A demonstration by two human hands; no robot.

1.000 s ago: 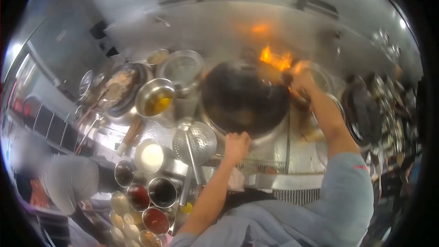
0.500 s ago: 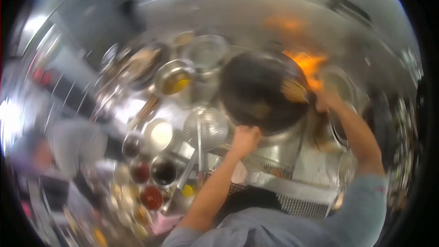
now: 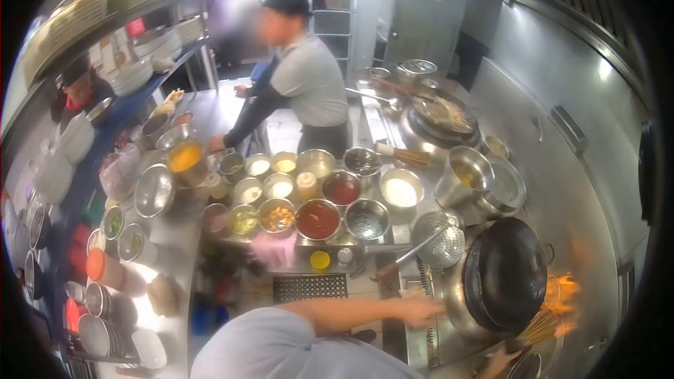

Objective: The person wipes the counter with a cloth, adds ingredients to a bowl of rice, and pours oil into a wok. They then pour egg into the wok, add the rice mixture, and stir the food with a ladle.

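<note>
My left hand (image 3: pixel 420 309) is blurred, stretched toward the steel burner ring (image 3: pixel 455 302) just left of a black wok (image 3: pixel 507 274). Its fingers are smeared by motion. The dark wok sits tilted over the burner. At the lower right edge, my right hand (image 3: pixel 498 363) is closed around the handle end of a bamboo wok brush (image 3: pixel 542 327), whose bristles lie beside the wok near orange flames (image 3: pixel 565 298). A perforated skimmer (image 3: pixel 439 238) with a long handle rests left of the wok.
Several seasoning containers, including red sauce (image 3: pixel 318 220), line the counter. Steel pots (image 3: pixel 463 177) stand behind the wok. A co-worker (image 3: pixel 312 84) in a grey shirt leans over the far counter. Another person (image 3: pixel 77 91) is behind the left shelf, near stacked bowls (image 3: pixel 98 337).
The view has swung left, bringing the co-worker and counters into sight. My left hand has drawn away from the wok's near rim; the right hand stays near the flames with the brush.
</note>
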